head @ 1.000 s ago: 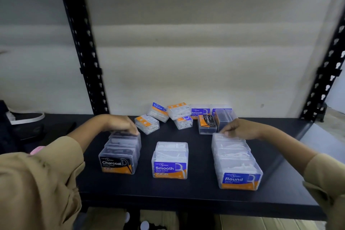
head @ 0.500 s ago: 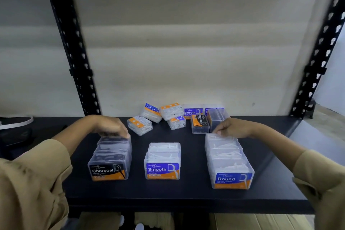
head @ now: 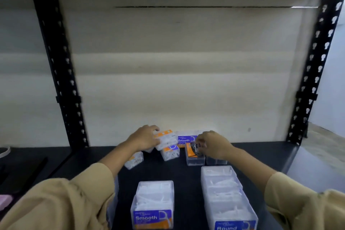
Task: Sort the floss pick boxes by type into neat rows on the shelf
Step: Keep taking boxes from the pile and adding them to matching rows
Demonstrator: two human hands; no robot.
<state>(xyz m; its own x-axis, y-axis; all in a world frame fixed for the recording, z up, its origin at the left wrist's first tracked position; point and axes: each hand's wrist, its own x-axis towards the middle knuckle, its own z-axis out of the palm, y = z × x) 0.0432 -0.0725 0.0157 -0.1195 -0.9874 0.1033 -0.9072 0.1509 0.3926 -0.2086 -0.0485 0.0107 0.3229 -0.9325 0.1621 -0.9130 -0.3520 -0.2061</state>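
As hands (head: 144,139) (head: 214,144) touch loose boxes (head: 169,152), rows (head: 154,192) nearer

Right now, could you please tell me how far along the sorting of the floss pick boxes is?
Partly done. A Smooth row and a longer Round row stand lined up near the front of the shelf. In hand: the right hand pinches a loose Charcoal box; the left hand lies on the back pile, grip unclear. Left: several mixed boxes there, including a Smooth box.

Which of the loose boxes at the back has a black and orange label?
The box under the curled fingers of the right hand; the others' visible labels are blue or orange, without black.
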